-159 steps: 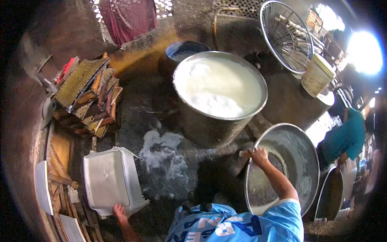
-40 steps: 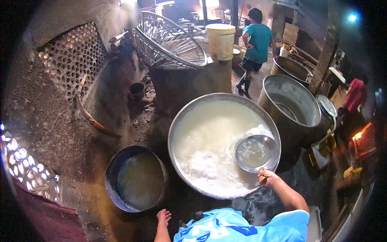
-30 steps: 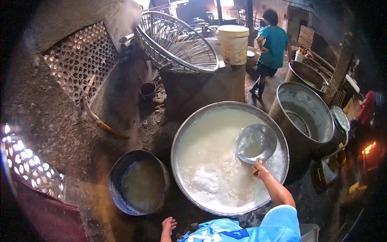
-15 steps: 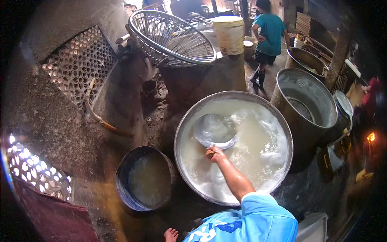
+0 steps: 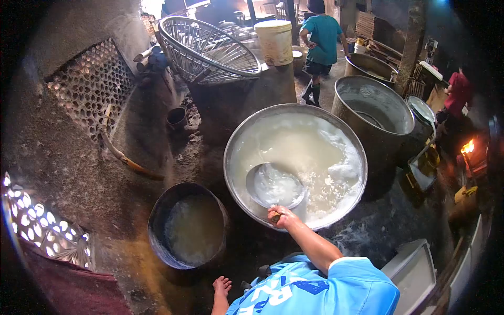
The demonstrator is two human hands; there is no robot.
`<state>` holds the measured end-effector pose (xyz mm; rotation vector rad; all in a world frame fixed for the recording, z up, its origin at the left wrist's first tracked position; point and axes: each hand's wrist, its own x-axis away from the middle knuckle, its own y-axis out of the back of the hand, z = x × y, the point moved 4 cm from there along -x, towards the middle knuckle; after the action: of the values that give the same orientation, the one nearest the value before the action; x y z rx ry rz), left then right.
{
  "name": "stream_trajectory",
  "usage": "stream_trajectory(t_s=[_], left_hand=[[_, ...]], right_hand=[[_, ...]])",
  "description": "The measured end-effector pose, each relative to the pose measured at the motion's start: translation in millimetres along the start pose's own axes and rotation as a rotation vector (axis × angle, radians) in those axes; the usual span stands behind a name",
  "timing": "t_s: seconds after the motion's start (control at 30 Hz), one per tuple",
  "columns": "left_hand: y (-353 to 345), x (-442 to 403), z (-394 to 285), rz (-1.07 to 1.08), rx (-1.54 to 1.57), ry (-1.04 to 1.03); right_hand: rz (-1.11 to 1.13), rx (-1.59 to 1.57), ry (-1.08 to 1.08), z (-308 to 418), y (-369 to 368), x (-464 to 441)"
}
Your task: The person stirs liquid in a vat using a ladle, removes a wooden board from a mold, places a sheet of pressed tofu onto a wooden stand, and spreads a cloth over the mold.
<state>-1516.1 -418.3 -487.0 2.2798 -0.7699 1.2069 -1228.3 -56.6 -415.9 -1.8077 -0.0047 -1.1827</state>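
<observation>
Right hand (image 5: 282,217) holds 1 ladle (image 5: 253,186) in liquid (image 5: 296,139)

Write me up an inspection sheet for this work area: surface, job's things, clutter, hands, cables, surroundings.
Surface: dark floor with whitish patches.
Job's things: large metal vat of milky liquid, white froth towards its right side; wide ladle in it, holding pale liquid; dark tub of cloudy liquid to the left.
Clutter: lidded bucket beside a spoked metal frame; small dark pot near the wall.
Hands: right hand grips the ladle's handle; left hand holds nothing, below the tub in view.
Cables: nothing seen.
Surroundings: person in teal standing behind, person in red and open flame at far right.
</observation>
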Motion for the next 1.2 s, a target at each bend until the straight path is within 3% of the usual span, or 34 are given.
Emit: stream_trajectory(t_s=[0.17,0.3,0.43,0.47,0.53,0.67,0.7,0.8,0.83,1.0,1.2], left_hand=[[19.7,-9.8,21.0,0.051,-0.042,0.065],[21.4,-13.1,36.1,0.027,-0.033,0.107],[1.6,-9.3,43.0,-0.018,0.007,0.094],[-5.8,-7.2,41.1,-0.025,0.008,0.087],[-20.5,-15.0,42.5,0.015,0.041,0.147],[-51.2,-21.5,39.0,0.009,0.046,0.134],[-58.5,-21.6,36.2,0.008,0.047,0.122],[-80.4,-15.4,19.8,-0.033,0.025,0.096],[-87.0,-12.3,13.3,-0.031,0.020,0.066],[-99.8,19.9,-7.7,-0.046,0.027,-0.031],[-102.0,83.2,-8.5,-0.091,0.110,0.052]], right_hand=[[-0.128,0.034,0.019,6.5,32.7,62.7],[-0.102,-0.043,-0.166,29.8,58.3,97.9],[-0.152,0.007,0.140,80.3,93.5,100.0],[-0.092,-0.120,0.027,91.8,98.9,103.6],[-0.170,0.120,0.251,119.5,96.9,112.1],[-0.157,0.052,0.253,180.8,121.2,81.6],[-0.185,0.059,0.161,185.6,100.7,96.0],[-0.257,0.153,0.242,227.4,97.6,66.1],[-0.319,0.213,0.170,238.6,89.5,58.8],[-0.324,0.249,0.194,269.4,44.8,16.6],[-0.239,0.237,0.122,268.6,-8.5,-43.1]])
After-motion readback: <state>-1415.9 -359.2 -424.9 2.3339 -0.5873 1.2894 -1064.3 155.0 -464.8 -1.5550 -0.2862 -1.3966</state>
